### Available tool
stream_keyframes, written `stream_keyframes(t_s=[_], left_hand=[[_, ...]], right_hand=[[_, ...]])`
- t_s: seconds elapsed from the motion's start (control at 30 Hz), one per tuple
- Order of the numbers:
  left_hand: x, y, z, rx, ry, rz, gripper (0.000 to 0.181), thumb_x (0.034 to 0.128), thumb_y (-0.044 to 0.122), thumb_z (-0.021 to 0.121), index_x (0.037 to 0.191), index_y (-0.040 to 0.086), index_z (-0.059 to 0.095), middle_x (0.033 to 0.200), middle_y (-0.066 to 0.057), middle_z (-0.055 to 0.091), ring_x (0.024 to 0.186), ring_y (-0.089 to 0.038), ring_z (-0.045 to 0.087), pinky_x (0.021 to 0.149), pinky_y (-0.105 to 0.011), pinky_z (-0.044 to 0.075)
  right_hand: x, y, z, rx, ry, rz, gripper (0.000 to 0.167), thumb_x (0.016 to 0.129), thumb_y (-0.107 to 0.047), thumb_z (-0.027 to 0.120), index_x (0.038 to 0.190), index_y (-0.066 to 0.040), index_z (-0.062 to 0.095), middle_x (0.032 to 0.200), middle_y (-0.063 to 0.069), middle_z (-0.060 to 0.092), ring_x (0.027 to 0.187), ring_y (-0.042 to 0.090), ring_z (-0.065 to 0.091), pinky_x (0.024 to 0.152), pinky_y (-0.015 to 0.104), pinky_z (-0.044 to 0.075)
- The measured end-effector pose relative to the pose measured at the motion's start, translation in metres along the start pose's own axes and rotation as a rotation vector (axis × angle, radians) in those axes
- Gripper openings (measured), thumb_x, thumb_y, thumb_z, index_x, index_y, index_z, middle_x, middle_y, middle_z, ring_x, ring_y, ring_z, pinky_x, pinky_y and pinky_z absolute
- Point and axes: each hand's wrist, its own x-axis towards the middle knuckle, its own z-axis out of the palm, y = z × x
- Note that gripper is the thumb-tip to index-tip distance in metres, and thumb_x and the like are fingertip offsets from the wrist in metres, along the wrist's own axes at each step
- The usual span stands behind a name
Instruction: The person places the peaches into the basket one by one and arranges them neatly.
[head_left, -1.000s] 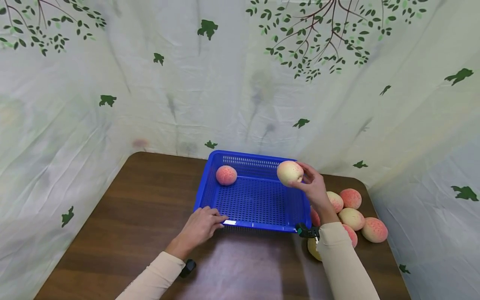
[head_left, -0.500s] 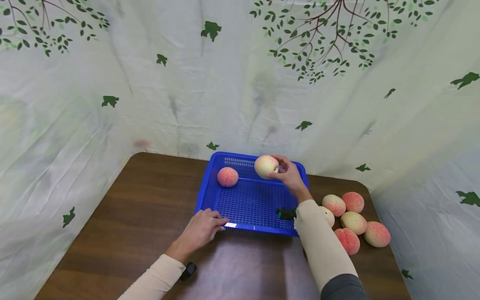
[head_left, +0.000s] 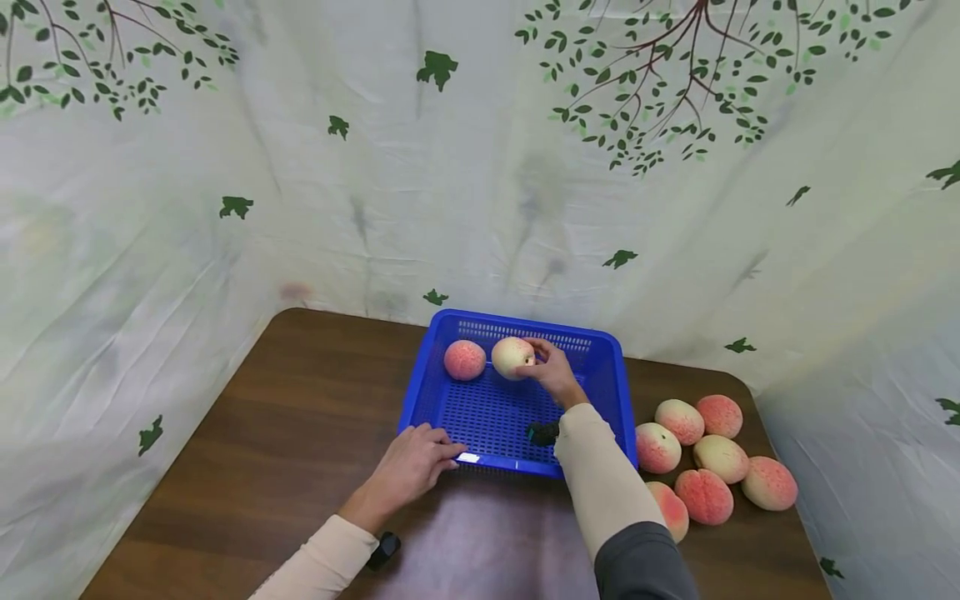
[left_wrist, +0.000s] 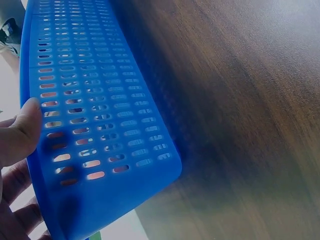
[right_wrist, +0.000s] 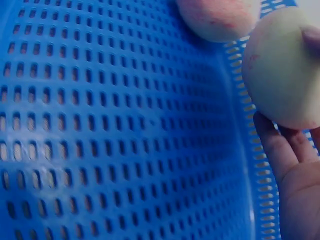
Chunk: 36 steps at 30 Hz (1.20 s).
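Peach (head_left: 511, 358), pale, below frame centre: right hand (head_left: 555, 373) is pinching it over blue basket (head_left: 480, 412).
Left hand (head_left: 417, 462) is gripping rim (head_left: 491, 462), likely steadying; soft set-down should be avoiding bumps.

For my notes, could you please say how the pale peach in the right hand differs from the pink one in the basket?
The pale peach is mostly cream; the pink peach is much redder. The right hand grips the pale peach, while the pink peach sits untouched. Both are rounded.
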Motion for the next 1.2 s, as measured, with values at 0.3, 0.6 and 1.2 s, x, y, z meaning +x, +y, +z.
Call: stream_keyframes(t_s=[0.3,0.6,1.2], left_hand=[[0.001,0.002,-0.002,0.012,-0.042,-0.018,0.02,0.0778,0.021,0.078,0.098,0.019,0.078,0.081,0.004,0.065,0.067,-0.016,0.052,0.057,-0.027,0.039],[0.0,0.002,-0.003,0.013,-0.051,-0.031,0.021,0.0786,0.022,0.077,0.099,0.019,0.078,0.082,0.004,0.065,0.067,-0.015,0.051,0.057,-0.026,0.037],[0.0,0.003,-0.004,0.016,-0.062,-0.046,0.021,0.0793,0.021,0.077,0.1,0.021,0.078,0.082,0.005,0.065,0.067,-0.014,0.049,0.058,-0.024,0.035]], right_hand=[[0.005,0.017,0.016,-0.017,0.096,0.021,0.065,0.071,0.012,0.073,0.131,0.003,0.051,0.135,0.024,0.051,0.123,0.04,0.05,0.097,0.048,0.044],[0.009,0.024,0.026,-0.073,0.187,0.027,0.066,0.067,0.014,0.075,0.129,0.004,0.053,0.131,0.023,0.053,0.121,0.038,0.051,0.096,0.047,0.044],[0.008,0.028,0.028,-0.08,0.214,-0.009,0.065,0.066,0.012,0.078,0.126,0.005,0.054,0.127,0.024,0.053,0.113,0.038,0.054,0.095,0.045,0.044]])
